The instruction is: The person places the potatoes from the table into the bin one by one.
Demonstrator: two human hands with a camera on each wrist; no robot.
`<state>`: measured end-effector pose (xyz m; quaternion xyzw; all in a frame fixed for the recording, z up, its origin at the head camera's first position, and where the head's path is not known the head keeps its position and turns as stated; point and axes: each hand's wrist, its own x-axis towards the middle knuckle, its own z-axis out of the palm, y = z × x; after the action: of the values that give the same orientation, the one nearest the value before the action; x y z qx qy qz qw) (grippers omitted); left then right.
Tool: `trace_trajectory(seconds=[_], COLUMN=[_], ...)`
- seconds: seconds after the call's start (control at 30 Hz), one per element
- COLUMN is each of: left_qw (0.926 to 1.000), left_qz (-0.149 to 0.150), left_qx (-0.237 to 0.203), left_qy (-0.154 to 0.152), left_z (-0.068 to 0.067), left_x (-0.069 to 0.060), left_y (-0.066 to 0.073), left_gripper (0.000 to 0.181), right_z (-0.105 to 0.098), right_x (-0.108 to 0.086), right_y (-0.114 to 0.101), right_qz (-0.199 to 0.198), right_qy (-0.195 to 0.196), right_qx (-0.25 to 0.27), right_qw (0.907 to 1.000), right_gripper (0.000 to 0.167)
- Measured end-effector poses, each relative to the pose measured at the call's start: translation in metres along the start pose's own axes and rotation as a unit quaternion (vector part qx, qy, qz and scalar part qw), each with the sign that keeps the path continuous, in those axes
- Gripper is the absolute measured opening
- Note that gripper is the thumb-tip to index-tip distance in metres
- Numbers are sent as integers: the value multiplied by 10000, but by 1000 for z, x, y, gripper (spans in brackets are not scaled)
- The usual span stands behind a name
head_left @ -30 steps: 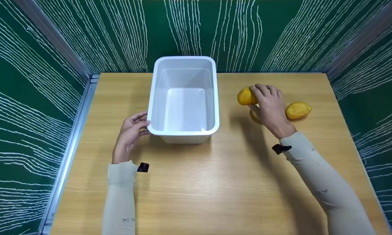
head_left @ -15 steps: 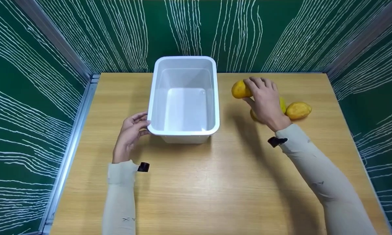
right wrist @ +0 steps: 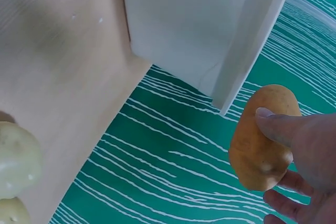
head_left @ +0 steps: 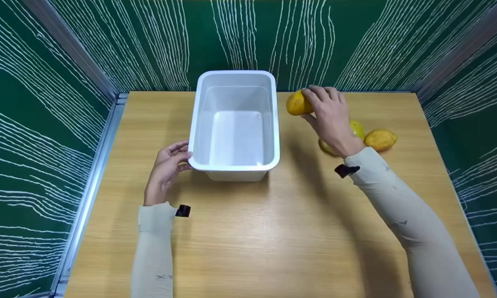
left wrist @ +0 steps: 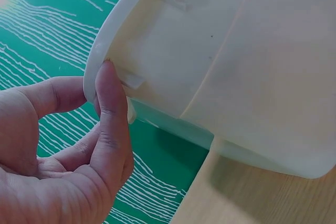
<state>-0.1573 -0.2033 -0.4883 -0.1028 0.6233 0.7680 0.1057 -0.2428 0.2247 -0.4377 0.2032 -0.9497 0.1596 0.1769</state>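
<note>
A yellow mango (head_left: 298,103) is gripped by my right hand (head_left: 330,116), raised above the table just right of the white plastic tub (head_left: 234,168). In the right wrist view the thumb lies across the mango (right wrist: 260,145), with fingers behind it, apart from the tub's wall (right wrist: 184,19). My left hand (head_left: 166,169) pinches the tub's left rim near its front corner. Seen in the left wrist view, thumb and forefinger close on that rim (left wrist: 94,69). Inside the tub (head_left: 237,136) only bare white floor and walls show.
Under and beside my right wrist lie a second mango (head_left: 380,140), a yellow-green fruit (head_left: 356,129) and a partly hidden yellow fruit (head_left: 326,148). The wooden table (head_left: 240,231) is enclosed by green panels (head_left: 356,41) with white lines and metal posts.
My right hand has carried the mango leftward and toward the back, closer to the tub, uncovering the yellow-green fruit. My left hand and the tub stay in place.
</note>
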Motion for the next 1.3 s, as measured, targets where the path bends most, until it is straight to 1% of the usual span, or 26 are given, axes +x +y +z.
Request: trace_trajectory(seconds=[0.1,0.2,0.4,0.7,0.73,0.87,1.1,1.3], left_qw=[10000,10000,10000,10000,10000,10000,10000,10000], left_qz=[26,2,-22,50,56,25,8,-36], left_qx=[-72,-60,7,-14,40,28,-49,-84], left_qy=[-55,-45,40,43,25,49,-6,29], left_z=[0,0,0,-1,-1,-1,0,1], left_x=[0,0,0,1,0,1,1,1], left_y=[0,-1,-2,-3,-3,-3,-1,1], left_gripper=[49,50,49,50,51,49,49,49], right_z=[-1,-3,-5,-4,-3,1,3,5], right_x=[5,11,22,38,39,45,54,62], right_y=[-3,-7,-15,-29,-31,-37,-47,-55], right_qz=[-50,-79,-198,-458,-472,-464,-492,-473], right_qy=[103,138,154,99,84,-8,-253,-413], right_qx=[11,50,104,187,192,192,129,137], right_qw=[9999,9999,9996,9987,9987,9987,9984,9979], right_gripper=[56,56,54,53,53,53,55,55])
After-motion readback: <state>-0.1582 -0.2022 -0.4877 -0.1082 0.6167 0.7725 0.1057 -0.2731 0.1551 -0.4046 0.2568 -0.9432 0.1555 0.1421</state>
